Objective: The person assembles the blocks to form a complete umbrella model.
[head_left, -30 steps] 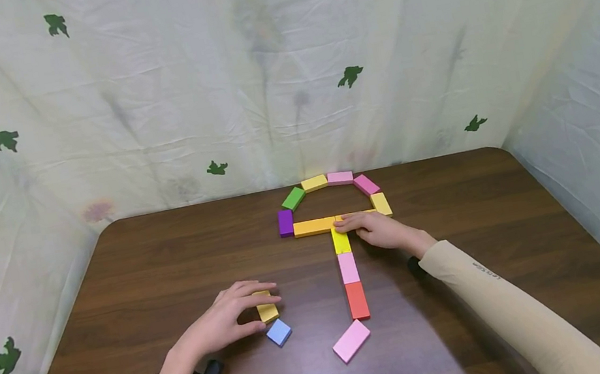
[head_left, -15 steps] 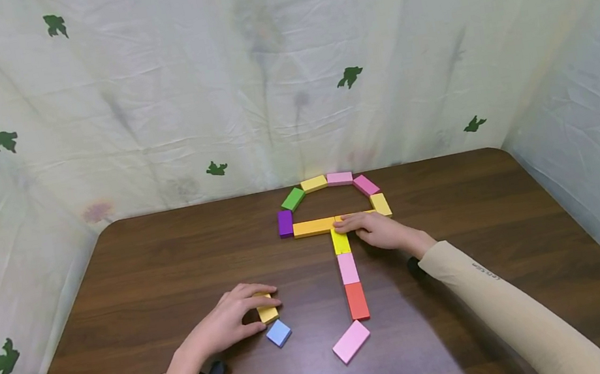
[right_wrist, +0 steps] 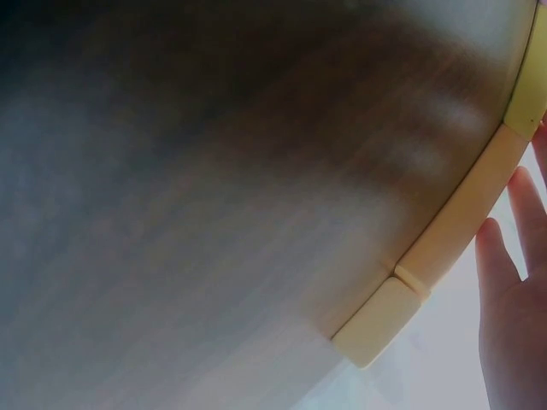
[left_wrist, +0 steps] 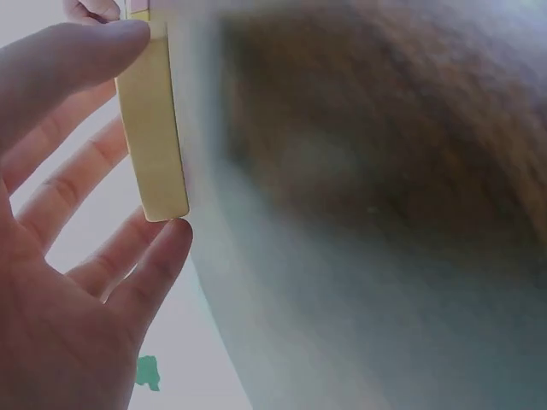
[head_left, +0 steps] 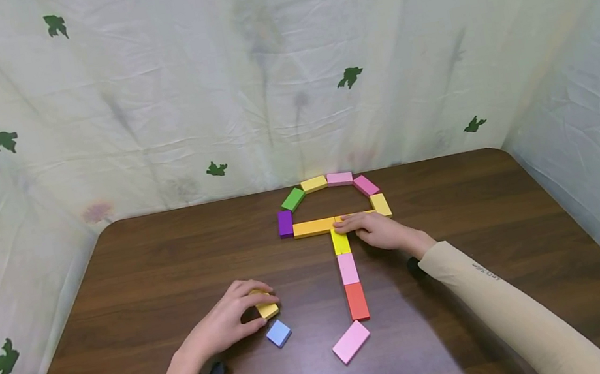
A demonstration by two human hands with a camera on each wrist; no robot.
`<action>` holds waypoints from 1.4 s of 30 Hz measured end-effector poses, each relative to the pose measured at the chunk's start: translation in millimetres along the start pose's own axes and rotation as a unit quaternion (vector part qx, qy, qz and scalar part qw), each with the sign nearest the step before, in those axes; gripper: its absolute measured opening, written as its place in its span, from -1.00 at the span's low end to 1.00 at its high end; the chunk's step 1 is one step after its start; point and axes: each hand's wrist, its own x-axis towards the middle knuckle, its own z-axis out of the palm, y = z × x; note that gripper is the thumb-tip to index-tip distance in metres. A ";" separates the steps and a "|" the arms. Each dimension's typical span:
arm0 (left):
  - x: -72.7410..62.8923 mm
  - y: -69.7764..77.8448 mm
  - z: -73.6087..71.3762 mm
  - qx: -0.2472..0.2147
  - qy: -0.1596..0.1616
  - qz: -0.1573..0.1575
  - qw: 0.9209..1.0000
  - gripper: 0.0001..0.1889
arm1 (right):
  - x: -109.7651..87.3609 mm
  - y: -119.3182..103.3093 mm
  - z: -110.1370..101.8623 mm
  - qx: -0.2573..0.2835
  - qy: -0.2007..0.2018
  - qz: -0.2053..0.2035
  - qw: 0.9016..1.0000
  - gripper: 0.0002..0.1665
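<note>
My left hand (head_left: 218, 320) pinches a pale yellow block (head_left: 268, 311) on the left part of the table, thumb at its near end and fingertips over its far side. In the left wrist view the thumb touches this yellow block (left_wrist: 154, 137) on one side. Just nearer lies a small blue block (head_left: 279, 333). My right hand (head_left: 381, 231) rests its fingertips where a bright yellow block (head_left: 341, 243) meets the orange row (head_left: 314, 228), partly covering the row's right half. The right wrist view has its fingers beside an orange block (right_wrist: 461, 209).
An arch of coloured blocks, with a purple block (head_left: 285, 224) and a green block (head_left: 293, 199) at left, stands at the table's back edge. A pink block (head_left: 348, 269) and a red block (head_left: 357, 301) continue the stem. A loose pink block (head_left: 352, 342) lies aslant nearer.
My left fingers have closed in on the pale yellow block, which has turned slightly. The right hand and the laid blocks have stayed in place.
</note>
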 end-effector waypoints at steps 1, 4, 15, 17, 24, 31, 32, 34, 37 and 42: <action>-0.1 1.5 -0.8 0.000 0.002 -0.002 1.000 -0.65 | -0.1 0.0 0.1 0.000 0.000 0.001 1.000 -0.50; 1.0 7.4 -2.7 0.000 0.006 0.000 1.000 -0.65 | -0.5 -0.2 0.0 0.002 -0.001 0.004 1.000 -0.50; 10.9 38.6 6.0 0.006 0.020 0.088 0.996 -0.66 | -1.5 -0.6 0.5 0.007 -0.005 0.013 1.000 -0.50; 11.8 43.7 9.2 0.003 0.017 0.095 0.995 -0.66 | -1.6 -0.4 0.5 0.005 -0.004 0.012 1.000 -0.50; 13.2 58.3 23.5 0.003 -0.010 0.105 0.994 -0.67 | -1.8 -0.7 0.1 -0.002 -0.002 0.008 1.000 -0.50; 13.7 66.0 37.7 -0.002 -0.036 0.105 0.994 -0.69 | -1.5 -2.8 -1.2 -0.002 -0.005 0.016 1.000 -0.50; 13.5 66.4 39.1 -0.003 -0.038 0.103 0.994 -0.69 | -1.5 -3.3 -1.5 -0.002 -0.004 0.015 1.000 -0.50; 13.0 67.0 41.1 -0.002 -0.042 0.101 0.994 -0.69 | -1.3 -4.3 -1.9 -0.004 -0.002 0.011 1.000 -0.50; 12.7 67.9 43.7 0.004 -0.045 0.099 0.994 -0.69 | -0.8 -4.9 -2.2 -0.005 0.000 0.008 1.000 -0.50; 12.2 68.7 45.6 0.011 -0.044 0.094 0.995 -0.68 | -0.4 -3.9 -1.7 -0.008 0.000 0.006 1.000 -0.50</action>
